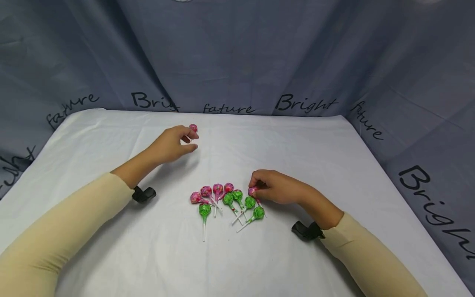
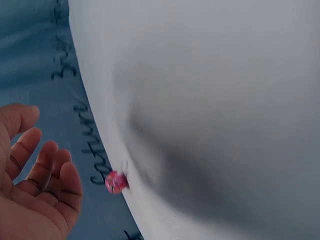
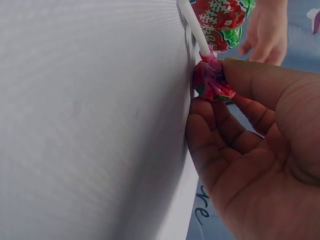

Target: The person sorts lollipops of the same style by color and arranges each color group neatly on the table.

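My left hand (image 1: pixel 172 143) is at the far part of the white table, fingers spread from the thumb and holding nothing. Just beyond its fingertips is a pink lollipop (image 1: pixel 193 127); the left wrist view shows this lollipop (image 2: pixel 116 182) apart from the loosely bent fingers. With thumb and fingers, my right hand (image 1: pixel 280 187) pinches the wrapped head of another pink lollipop (image 3: pixel 212 80), low against the table. Beside that hand lie several green-wrapped lollipops (image 1: pixel 250 202). Several pink ones (image 1: pixel 206 191) are grouped farther left, their sticks partly crossing.
One green lollipop (image 1: pixel 204 210) lies at the front left of the cluster, stick toward me. The white cloth (image 1: pixel 237 268) covers the table. A grey curtain (image 1: pixel 230 53) with printed words hangs behind it and along the sides. Black straps (image 1: pixel 144 194) show at both wrists.
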Available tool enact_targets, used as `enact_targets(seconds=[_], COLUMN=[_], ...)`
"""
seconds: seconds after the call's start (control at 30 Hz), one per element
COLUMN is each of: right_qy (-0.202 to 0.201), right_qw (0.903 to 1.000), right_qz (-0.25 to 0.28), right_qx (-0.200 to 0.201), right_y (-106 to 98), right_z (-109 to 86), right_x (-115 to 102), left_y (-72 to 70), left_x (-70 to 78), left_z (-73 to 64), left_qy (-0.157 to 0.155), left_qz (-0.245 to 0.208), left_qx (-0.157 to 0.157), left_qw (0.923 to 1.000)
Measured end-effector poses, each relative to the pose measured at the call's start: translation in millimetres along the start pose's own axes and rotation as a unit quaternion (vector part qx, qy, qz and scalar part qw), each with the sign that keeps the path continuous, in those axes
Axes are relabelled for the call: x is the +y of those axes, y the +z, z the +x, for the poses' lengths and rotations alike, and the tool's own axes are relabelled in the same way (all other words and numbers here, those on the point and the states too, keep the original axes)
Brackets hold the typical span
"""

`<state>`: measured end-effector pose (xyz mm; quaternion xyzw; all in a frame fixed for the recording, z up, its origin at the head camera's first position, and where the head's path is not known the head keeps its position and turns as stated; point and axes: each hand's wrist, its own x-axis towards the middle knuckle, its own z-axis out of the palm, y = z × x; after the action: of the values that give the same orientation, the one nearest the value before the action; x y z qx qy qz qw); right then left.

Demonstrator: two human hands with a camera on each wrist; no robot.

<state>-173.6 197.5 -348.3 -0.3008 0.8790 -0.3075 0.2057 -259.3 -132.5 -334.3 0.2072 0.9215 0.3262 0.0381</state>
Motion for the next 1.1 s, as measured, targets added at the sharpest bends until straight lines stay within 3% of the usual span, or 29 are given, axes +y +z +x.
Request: enact_targets(seconds=[0.23, 0.4, 0.53, 0.73, 0.9, 1.1], right_qy=[0.014, 0.026, 0.021, 0.014, 0.011, 0.013], right_qw=[0.9999, 0.9997, 0.9998, 0.9999, 0.9999, 0.9999], right_qz=[-0.001, 0.003, 0.004, 0.007, 0.009, 0.010], right_qx=[0.001, 0.002, 0.000, -0.002, -0.004, -0.003], right_y=[-0.3, -0.7, -0.4, 0.6, 0.8, 0.8], right_z=[-0.6, -2.3, -1.7, 0.3, 1.3, 1.4], right_x=[2.0, 2.7, 2.6, 1.7, 1.2, 1.5], left_y=[19.2, 33.8, 42.7, 49.9, 51.6, 54.6], left_x=[24.9, 50.1, 59.6, 62.8, 64.1, 63.0], left_z=[-50.3, -71.8, -85.1, -102.8, -110.5, -112.1], left_qy=[0.071, 0.144, 0.173, 0.194, 0.198, 0.181], left_qz=[0.001, -0.011, -0.008, 0.042, 0.086, 0.113], left_qx=[-0.022, -0.041, -0.051, -0.084, -0.073, -0.071], left_qw=[0.9973, 0.9888, 0.9835, 0.9765, 0.9737, 0.9744])
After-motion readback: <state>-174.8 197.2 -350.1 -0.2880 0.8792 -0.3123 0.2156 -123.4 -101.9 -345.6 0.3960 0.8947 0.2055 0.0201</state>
